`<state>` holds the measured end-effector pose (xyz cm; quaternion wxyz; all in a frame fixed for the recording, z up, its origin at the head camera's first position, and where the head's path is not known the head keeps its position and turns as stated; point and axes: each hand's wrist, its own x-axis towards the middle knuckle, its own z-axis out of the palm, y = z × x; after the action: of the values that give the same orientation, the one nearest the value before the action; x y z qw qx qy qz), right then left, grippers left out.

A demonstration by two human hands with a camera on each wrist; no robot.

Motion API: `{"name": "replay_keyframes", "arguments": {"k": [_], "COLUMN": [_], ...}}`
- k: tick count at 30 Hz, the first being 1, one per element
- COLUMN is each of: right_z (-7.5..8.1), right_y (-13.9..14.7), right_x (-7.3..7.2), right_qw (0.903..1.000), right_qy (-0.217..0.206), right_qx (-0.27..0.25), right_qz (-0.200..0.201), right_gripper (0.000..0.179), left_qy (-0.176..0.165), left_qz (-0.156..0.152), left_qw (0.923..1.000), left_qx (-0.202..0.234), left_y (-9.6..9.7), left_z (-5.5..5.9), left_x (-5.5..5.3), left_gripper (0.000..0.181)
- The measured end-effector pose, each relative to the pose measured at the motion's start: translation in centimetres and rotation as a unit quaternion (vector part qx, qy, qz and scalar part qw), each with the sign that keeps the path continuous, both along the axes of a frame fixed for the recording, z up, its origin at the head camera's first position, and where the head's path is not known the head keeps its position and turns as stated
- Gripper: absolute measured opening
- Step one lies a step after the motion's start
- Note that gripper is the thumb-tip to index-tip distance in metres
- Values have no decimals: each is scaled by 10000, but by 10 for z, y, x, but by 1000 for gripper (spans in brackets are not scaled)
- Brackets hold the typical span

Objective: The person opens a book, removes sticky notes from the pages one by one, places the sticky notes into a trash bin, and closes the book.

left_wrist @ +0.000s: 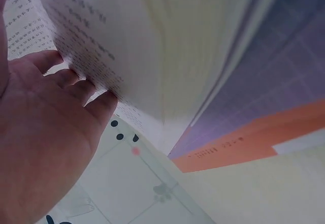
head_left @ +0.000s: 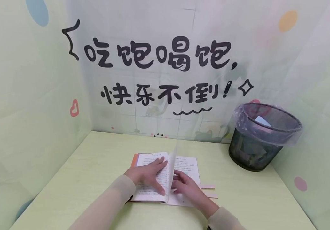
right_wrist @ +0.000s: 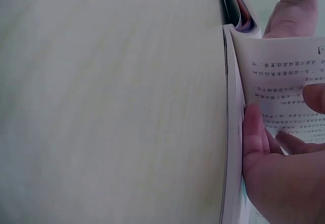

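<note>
An open book (head_left: 189, 164) with printed pages lies on the table, and one leaf (head_left: 172, 167) stands nearly upright at its middle. My left hand (head_left: 150, 174) rests on the left-hand page with fingers and thumb spread. To the right of the raised leaf, my right hand (head_left: 186, 188) touches it, fingers loosely bent. In the right wrist view, the right fingers (right_wrist: 254, 130) lie against the printed page close to the book's fold. An orange and purple cover (left_wrist: 244, 137) shows under the left pages in the left wrist view.
Two pale pink strips (head_left: 208, 186) stick out from the book's right side. A black mesh wastebasket (head_left: 249, 153) with a purple liner stands at the back right, holding white paper (head_left: 263, 120). Printed wall sheets (head_left: 159, 124) enclose the table (head_left: 96, 166) at the back and sides.
</note>
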<state>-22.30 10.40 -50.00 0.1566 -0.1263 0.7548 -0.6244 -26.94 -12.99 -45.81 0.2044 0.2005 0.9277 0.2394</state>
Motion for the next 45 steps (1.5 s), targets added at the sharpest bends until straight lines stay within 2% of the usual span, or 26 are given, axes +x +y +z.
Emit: {"name": "replay_keyframes", "arguments": {"k": [7, 10, 15, 20, 23, 30, 36, 45], "right_z": [3, 6, 9, 9, 9, 14, 19, 21], "right_y": [-1, -2, -3, -5, -5, -7, -12, -17], "right_x": [4, 4, 2, -1, -3, -4, -4, -5], "right_qw": [9964, 9951, 9910, 9867, 9851, 9769, 9676, 9632], "right_qy": [284, 290, 388, 433, 448, 509, 455, 530], "right_qx": [712, 837, 1155, 1426, 1483, 1892, 2343, 2504], "right_qz": [357, 447, 545, 648, 745, 857, 822, 818], "right_gripper": [73, 75, 76, 79, 81, 86, 89, 90], "left_qy": [164, 161, 105, -51, -7, 105, 151, 152], "left_qz": [-63, 55, 313, 524, 564, 583, 551, 597], "left_qw": [9997, 9997, 9994, 9985, 9984, 9982, 9983, 9980], "left_qx": [152, 177, -52, -121, -105, -104, -57, -112], "left_y": [-18, -33, -60, -83, -92, -102, -104, -107], "left_z": [-6, -7, -11, -14, -15, -11, -14, -13], "left_x": [-2, -1, -1, 4, 7, 10, 10, 6], "left_gripper": [128, 128, 129, 128, 126, 120, 118, 118]}}
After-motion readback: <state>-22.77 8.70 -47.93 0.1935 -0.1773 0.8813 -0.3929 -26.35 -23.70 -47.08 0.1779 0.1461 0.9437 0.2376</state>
